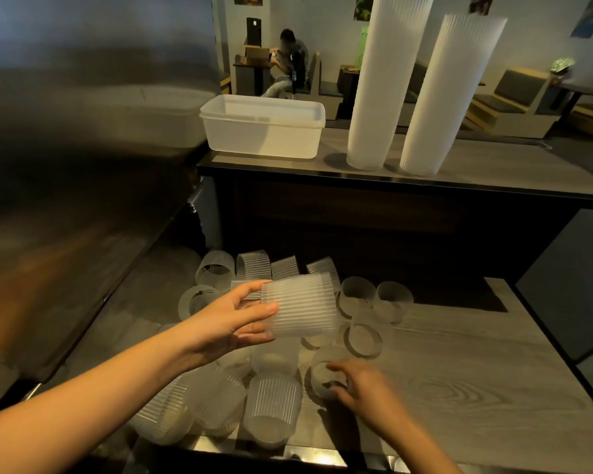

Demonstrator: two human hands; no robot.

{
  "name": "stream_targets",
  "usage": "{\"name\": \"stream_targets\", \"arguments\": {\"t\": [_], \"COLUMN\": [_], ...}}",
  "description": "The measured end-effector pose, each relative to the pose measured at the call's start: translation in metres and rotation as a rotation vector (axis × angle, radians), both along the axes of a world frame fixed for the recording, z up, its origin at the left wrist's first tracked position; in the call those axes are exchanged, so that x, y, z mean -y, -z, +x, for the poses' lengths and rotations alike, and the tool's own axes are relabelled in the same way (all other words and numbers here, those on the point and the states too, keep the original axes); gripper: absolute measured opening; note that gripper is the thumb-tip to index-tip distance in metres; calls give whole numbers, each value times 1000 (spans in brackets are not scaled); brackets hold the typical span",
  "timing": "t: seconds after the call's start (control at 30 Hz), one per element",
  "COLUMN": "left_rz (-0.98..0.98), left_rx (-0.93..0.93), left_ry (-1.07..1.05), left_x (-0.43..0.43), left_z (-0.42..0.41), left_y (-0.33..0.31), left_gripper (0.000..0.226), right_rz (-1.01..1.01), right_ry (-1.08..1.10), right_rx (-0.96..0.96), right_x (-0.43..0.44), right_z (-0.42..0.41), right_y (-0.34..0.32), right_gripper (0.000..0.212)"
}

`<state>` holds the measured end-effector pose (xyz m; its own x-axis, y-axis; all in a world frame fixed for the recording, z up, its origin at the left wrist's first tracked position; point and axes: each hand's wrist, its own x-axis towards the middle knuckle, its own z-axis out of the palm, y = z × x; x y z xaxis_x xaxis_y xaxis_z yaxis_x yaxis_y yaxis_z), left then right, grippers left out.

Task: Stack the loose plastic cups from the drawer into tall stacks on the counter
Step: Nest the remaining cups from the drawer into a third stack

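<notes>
Nearest, my right hand point(363, 388) curls its fingers around a loose cup point(326, 378); farther left, my left hand point(226, 323) pinches a ribbed cup point(300, 306) sideways.

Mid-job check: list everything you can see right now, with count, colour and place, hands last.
Tall cup stacks: two, frosted white, on the upper counter, right.
Plastic tub: one, white, on the counter left of the stacks.
Loose ribbed cups: many, exact count unclear, translucent, scattered upright and tipped on the lower wood-grain surface.
Held cup: one, translucent, lying sideways above the loose ones.
Seated person: one, background, at a table.
Left hand: fingers gripping the held cup.
Right hand: reaching onto a loose cup; grip blurred.
</notes>
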<state>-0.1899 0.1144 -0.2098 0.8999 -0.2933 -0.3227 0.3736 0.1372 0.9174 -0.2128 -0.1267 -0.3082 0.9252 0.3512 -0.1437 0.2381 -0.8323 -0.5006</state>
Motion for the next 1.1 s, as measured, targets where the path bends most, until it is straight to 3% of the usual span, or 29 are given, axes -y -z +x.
{"name": "stream_targets", "arguments": {"t": [0.13,0.27,0.33,0.4,0.5,0.67,0.73,0.93,1.1], "left_rz": [-17,-29,-33,-32,-37,-51,-51,-72,-30], "left_rx": [12,15,18,22,26,27,24,11,18], "left_ry": [-13,-25,-27,-26,-18,-15,-18,-19,-11], "left_x": [-1,-2,-2,-2,-2,0,-1,-2,-3], "left_z": [-1,0,0,1,2,2,3,3,4], "left_y": [-2,-2,-3,-3,-2,0,1,2,4], "left_gripper": [52,53,54,54,53,52,52,48,53], "right_rz": [-150,-91,106,438,815,1128,1162,1105,1066], "right_ry": [-47,18,139,297,457,400,378,352,332], "right_rx": [95,90,10,-92,-30,-16,-36,13,35], "right_x": [-3,1,3,4,8,5,-1,-13,-20], "right_z": [-1,4,5,5,6,1,-1,-2,-1], "right_y": [21,26,14,-6,-39,-75,-80,-86,-86], "right_gripper": [30,27,18,19,16,30,43,20,23]}}
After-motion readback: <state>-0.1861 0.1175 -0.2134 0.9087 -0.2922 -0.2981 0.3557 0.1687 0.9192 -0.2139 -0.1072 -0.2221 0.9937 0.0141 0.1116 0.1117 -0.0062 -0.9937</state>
